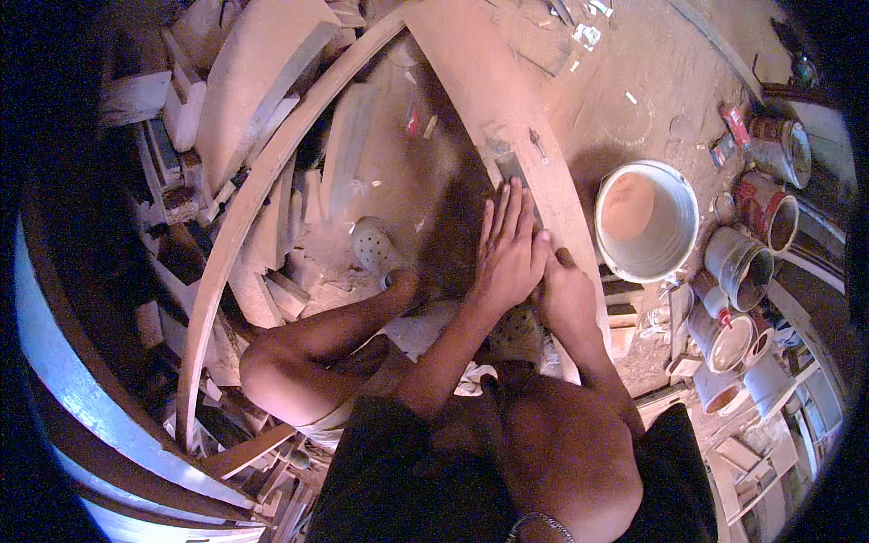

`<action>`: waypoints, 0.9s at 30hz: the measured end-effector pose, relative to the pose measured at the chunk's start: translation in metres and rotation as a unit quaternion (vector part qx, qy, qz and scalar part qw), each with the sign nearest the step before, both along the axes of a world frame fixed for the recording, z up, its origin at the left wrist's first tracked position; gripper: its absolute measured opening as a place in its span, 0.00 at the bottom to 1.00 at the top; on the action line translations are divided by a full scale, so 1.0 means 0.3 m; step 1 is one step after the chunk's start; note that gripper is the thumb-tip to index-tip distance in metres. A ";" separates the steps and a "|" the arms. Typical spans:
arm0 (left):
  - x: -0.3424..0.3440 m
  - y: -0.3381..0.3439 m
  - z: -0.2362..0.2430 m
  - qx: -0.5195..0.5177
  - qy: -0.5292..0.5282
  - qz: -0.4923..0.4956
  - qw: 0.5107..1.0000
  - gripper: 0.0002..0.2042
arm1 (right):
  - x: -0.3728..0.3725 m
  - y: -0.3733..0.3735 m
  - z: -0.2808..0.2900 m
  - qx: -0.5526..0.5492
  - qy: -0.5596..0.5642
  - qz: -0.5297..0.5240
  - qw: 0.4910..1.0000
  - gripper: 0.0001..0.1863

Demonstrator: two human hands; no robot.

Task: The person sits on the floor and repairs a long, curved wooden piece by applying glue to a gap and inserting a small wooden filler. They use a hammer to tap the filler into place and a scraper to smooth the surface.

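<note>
A long wooden board point(471, 63) slants from the top middle down between my legs. My left hand point(514, 253) lies over it with fingers stretched out, pointing away from me. Just beyond these fingertips shows the end of a dark flat piece point(510, 167), whose kind I cannot make out. Against the left hand's thumb side, my right hand point(568, 288) is curled low over the board. What it grips, if anything, is hidden. A dark knot point(538, 145) marks the wood ahead of both hands.
A white bucket point(647, 222) with orange-brown matter inside stands right of the board. Several cans, one of them dark point(738, 267), line the far right. A curved wooden strip point(240, 208) arches on the left, before piled wood offcuts point(176, 109). One shoe point(373, 244) sits on the dusty floor.
</note>
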State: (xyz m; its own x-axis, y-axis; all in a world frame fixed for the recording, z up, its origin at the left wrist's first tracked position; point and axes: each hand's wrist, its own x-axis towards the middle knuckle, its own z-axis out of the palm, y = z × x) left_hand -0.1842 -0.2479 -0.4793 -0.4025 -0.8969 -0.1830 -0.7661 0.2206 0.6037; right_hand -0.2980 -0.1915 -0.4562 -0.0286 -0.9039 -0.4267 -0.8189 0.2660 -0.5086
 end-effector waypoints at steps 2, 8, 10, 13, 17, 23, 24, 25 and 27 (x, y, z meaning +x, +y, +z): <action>-0.008 -0.024 -0.018 -0.029 0.002 0.001 1.000 0.27 | -0.015 -0.030 -0.014 -0.009 -0.020 -0.003 1.000 0.24; 0.014 -0.053 -0.033 -0.035 -0.004 0.005 0.999 0.28 | 0.012 -0.061 -0.025 -0.015 -0.018 0.001 1.000 0.24; -0.001 -0.031 -0.033 -0.022 0.000 0.000 1.000 0.29 | 0.000 -0.036 -0.017 -0.025 -0.012 -0.012 1.000 0.25; -0.005 -0.071 -0.039 -0.044 0.000 -0.001 0.999 0.29 | -0.008 -0.083 -0.009 0.001 -0.026 -0.009 1.000 0.25; -0.002 -0.206 -0.041 -0.052 0.093 0.033 0.994 0.26 | -0.032 -0.161 -0.075 -0.140 -0.119 -0.065 0.981 0.20; 0.201 -0.090 -0.124 0.089 0.350 0.439 0.823 0.20 | -0.064 0.052 -0.040 -0.068 -0.075 -0.134 0.986 0.19; 0.232 -0.061 -0.172 0.134 0.383 0.505 0.761 0.20 | -0.066 0.089 -0.039 -0.022 -0.050 -0.146 0.988 0.17; 0.278 -0.012 -0.248 0.167 0.354 0.514 0.764 0.20 | -0.063 0.114 -0.039 -0.032 -0.031 -0.123 0.991 0.18; 0.360 0.089 -0.412 0.232 0.298 0.525 0.762 0.19 | -0.063 0.137 -0.033 -0.059 0.010 -0.077 0.995 0.21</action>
State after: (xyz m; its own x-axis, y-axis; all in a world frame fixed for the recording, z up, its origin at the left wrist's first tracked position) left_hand -0.0762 -0.2211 -0.6030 0.3573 -0.6758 -0.6447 0.0687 -0.6693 0.7398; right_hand -0.3168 -0.1505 -0.4661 -0.1783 -0.9317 -0.3164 -0.7828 0.3292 -0.5280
